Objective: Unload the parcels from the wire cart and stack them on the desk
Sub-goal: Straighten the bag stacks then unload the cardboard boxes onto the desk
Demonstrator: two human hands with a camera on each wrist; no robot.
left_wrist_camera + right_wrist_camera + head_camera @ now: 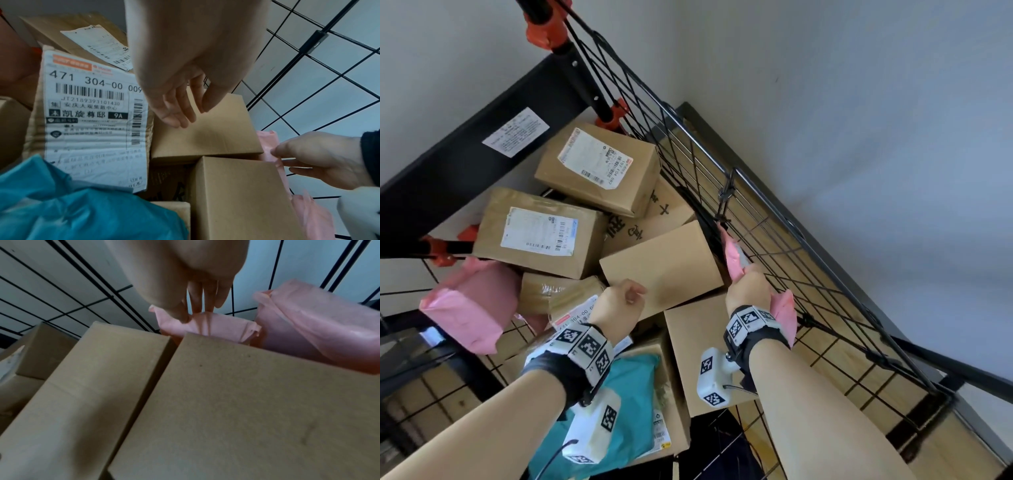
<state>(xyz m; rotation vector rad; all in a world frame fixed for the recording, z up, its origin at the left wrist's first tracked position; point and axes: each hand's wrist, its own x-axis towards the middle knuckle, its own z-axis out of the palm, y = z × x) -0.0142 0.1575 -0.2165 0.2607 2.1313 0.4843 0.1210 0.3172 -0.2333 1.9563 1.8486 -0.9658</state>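
Parcels fill the wire cart (756, 219). Against its right wall, the right hand (748, 291) pinches a pink mailer (207, 324) between thumb and fingers (183, 316). Left hand (618, 305) hovers over a plain box (664, 270), fingers loosely curled, holding nothing.

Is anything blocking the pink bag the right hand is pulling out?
Yes. The pink bag, pinched by the right hand, is wedged between the plain boxes and the cart's wire wall; nothing lies on top.
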